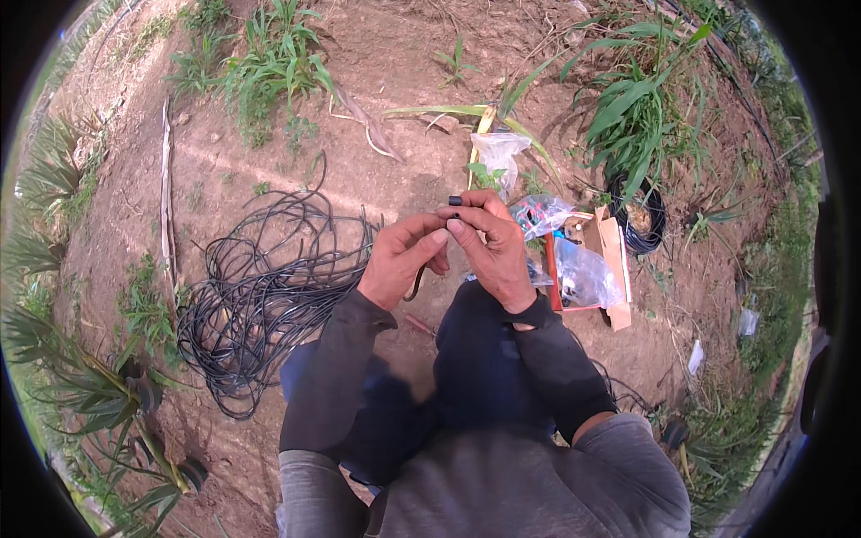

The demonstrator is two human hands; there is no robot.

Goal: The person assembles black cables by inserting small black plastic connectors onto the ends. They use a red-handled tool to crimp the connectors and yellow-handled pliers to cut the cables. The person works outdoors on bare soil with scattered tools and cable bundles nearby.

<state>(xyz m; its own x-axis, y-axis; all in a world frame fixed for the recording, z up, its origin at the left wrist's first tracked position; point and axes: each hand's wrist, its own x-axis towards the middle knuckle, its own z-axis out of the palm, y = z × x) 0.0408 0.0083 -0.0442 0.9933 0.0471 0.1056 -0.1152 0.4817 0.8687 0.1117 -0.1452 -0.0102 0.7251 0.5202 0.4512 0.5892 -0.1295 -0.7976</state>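
Note:
My left hand (401, 260) and my right hand (492, 249) meet in front of my knees, thumbs and fingertips pressed close together. A thin black tube (416, 285) hangs below my left hand, which is closed on it. In the closed fingers of my right hand is a small black cylindrical piece (456, 201), its end sticking out past the fingertips. Where the fingertips meet, they partly hide what they grip; whether tube and piece touch cannot be seen. On the soil below lies a reddish tool handle (420, 325).
A loose tangle of black tubing (269, 296) spreads over the soil at left. To the right stands an open cardboard box (617, 269) with a clear plastic bag (587, 273). Beyond it lies a black coil (639, 215). Spiky plants (103, 394) grow at the left edge.

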